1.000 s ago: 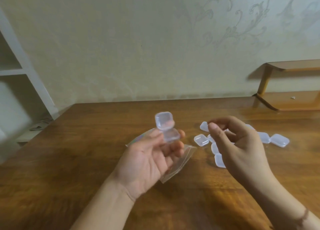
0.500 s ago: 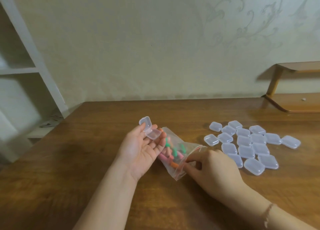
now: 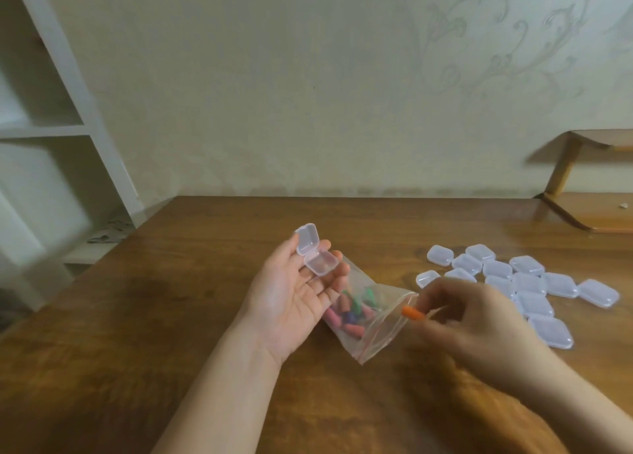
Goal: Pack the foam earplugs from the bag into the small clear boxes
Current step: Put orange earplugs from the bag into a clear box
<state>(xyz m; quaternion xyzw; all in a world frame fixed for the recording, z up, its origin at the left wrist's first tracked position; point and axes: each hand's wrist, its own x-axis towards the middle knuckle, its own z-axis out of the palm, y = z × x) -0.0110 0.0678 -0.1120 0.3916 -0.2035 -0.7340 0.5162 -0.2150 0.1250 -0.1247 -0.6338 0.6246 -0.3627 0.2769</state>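
Near the table's (image 3: 205, 316) middle, an orange earplug (image 3: 412, 313), now drawn from the bag (image 3: 368, 320), is pinched by the right hand (image 3: 469, 320), ready for the open box (image 3: 317, 256) cradled on the left hand's (image 3: 291, 299) relaxed fingers.

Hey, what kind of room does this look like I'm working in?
Probably a room in a home, not a workshop: a wooden table against a wall with swirl-patterned wallpaper, white shelving at left and a small wooden shelf at right.
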